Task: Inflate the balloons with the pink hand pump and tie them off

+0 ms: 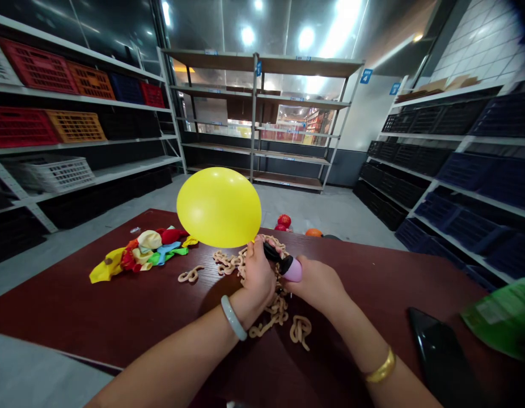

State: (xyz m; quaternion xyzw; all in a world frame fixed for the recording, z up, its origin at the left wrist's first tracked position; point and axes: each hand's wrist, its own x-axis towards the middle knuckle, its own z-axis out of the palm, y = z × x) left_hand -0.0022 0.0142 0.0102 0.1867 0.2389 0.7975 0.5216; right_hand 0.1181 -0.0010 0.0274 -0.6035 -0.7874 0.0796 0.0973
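A large inflated yellow balloon [219,207] stands out to the upper left of my hands. The fingers of my left hand [259,273] are closed round its neck, at the black end of a balloon pump [293,268]. My right hand [321,283] grips the pump's pink-purple part from the right; its fingers are partly hidden. Beneath and around both hands lie tangled beige rubbery strands [276,310], probably uninflated long balloons. One loose strand [300,331] rests nearer to me, another [191,275] off to the left.
A pile of uninflated coloured balloons [149,249] lies on the left of the dark red table [130,323]. A black phone [441,351] and a blurred green bag-like thing [500,317] are at the right. Red round things [283,221] show past the far edge. Shelves with crates [60,173] surround.
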